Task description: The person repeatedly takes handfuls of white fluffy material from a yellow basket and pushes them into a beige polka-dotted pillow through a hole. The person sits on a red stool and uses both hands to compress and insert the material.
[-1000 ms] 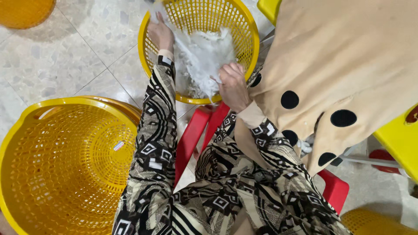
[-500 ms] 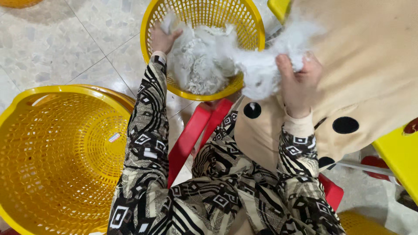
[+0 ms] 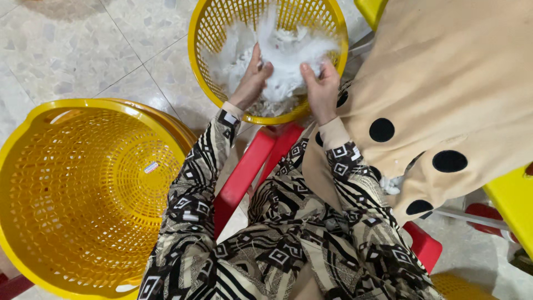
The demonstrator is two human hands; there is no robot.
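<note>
Both my hands are inside a yellow mesh basket (image 3: 206, 61) on the floor in front of me. My left hand (image 3: 251, 78) and my right hand (image 3: 321, 84) grip a clump of white fluffy stuffing (image 3: 286, 58) between them, above more stuffing lying in the basket. A beige fabric piece with black round spots (image 3: 444, 83) lies over my right side and lap. My sleeves are patterned black and white.
A large yellow mesh basket (image 3: 83, 189) with nothing but a small sticker in it stands at my left. A red plastic stool (image 3: 244, 172) is under me. A yellow piece of furniture (image 3: 513, 200) stands at the right, on a speckled tile floor (image 3: 72, 50).
My right hand, which had lifted a tuft of stuffing up toward the beige fabric, has come back down into the basket beside my left hand. The view has shifted slightly.
</note>
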